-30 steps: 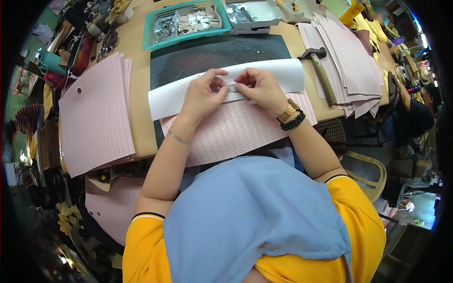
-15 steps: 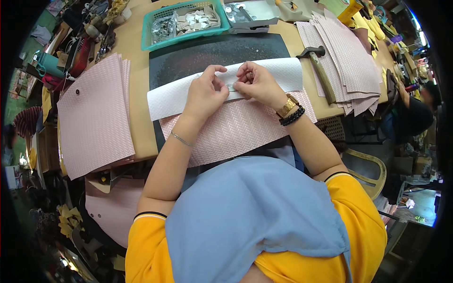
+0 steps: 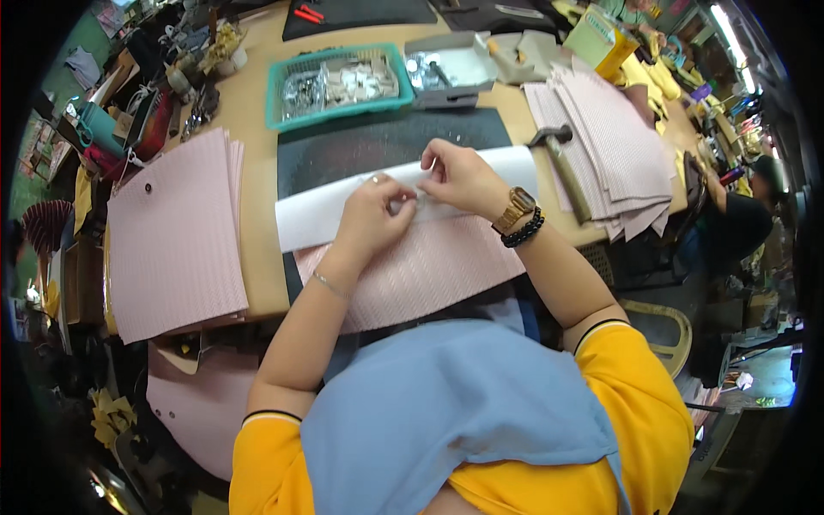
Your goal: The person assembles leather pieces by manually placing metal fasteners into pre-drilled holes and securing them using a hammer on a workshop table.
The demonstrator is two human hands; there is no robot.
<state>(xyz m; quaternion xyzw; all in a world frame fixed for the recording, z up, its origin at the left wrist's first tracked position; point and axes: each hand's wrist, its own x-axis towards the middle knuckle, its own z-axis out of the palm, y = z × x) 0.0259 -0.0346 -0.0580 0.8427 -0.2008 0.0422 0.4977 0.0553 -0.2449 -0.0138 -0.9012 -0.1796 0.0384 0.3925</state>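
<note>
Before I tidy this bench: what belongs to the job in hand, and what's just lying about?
In the job: sheet under left hand and right hand; black mat. Likely: teal basket, hammer, left stack, right stack.

Probably lying about: red-handled tool, yellow container.

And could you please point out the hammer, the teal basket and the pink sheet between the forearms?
Hammer (image 3: 569, 180), head view: middle of its wooden handle.
Teal basket (image 3: 343, 113), head view: its near wall.
Pink sheet (image 3: 433, 273), head view: its bare textured middle.
</note>
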